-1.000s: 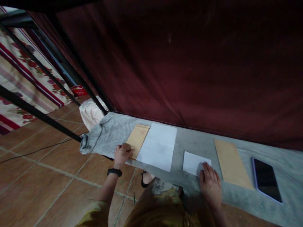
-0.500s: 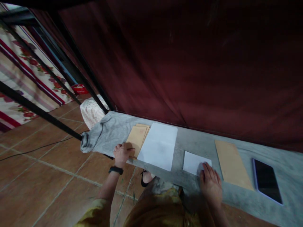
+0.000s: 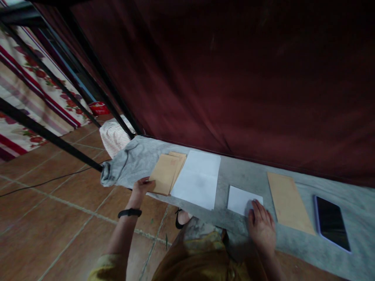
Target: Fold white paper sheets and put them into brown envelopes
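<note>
At the left of the cloth, my left hand [image 3: 142,189] pinches the lower left corner of the top brown envelope [image 3: 163,173]. This envelope lies a little askew over others in a small stack [image 3: 179,157]. Right beside the stack is a pile of white paper sheets [image 3: 197,177]. My right hand [image 3: 263,226] rests with fingers stretched over the right end of a smaller white paper [image 3: 240,200], which looks folded. Further right lies a single brown envelope [image 3: 290,203], apart from both hands.
A phone [image 3: 332,223] lies at the right on the grey cloth [image 3: 228,171] covering a narrow surface. A dark red curtain [image 3: 234,97] hangs behind it. Black metal bars [image 3: 55,138] slant across the left, above a tiled floor [image 3: 70,234] with a cable [image 3: 49,181].
My left hand has moved left, sliding the top brown envelope left so more of those beneath shows. My right hand stays on the small white paper.
</note>
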Demonstrator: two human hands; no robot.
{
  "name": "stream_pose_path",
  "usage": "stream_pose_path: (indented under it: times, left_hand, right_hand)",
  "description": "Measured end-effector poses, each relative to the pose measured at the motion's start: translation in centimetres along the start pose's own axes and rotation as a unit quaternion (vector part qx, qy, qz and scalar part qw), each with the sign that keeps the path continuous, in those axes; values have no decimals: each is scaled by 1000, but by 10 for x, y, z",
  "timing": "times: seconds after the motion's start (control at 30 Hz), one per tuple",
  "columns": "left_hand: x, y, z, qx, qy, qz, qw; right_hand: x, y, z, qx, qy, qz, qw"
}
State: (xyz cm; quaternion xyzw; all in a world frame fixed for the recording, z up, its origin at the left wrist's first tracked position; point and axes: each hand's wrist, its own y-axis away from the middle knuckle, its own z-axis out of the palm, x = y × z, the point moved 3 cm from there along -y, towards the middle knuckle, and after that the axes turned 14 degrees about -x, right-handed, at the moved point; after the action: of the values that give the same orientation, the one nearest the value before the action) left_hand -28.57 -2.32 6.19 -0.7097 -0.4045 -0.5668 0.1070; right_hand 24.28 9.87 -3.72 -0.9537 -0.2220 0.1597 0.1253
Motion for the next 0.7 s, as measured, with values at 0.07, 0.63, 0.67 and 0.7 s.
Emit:
stream_pose_path:
  times: [0.07,0.63,0.67,0.7]
  left_hand:
    - [3,2,-2,-16,70,-1,997]
    - [27,78,160,-179,360,-52,914]
    - [25,83,172,-174,366,-51,913]
    - [22,89,183,-172,371,-54,911]
  right_hand:
    - [0,0,0,0,-3,-2,1000]
    - [-6,-3,-7,-17,6,22,1000]
    - [-6,-3,-7,-17,8,22,1000]
    - [-6,-3,-7,-16,8,22,1000]
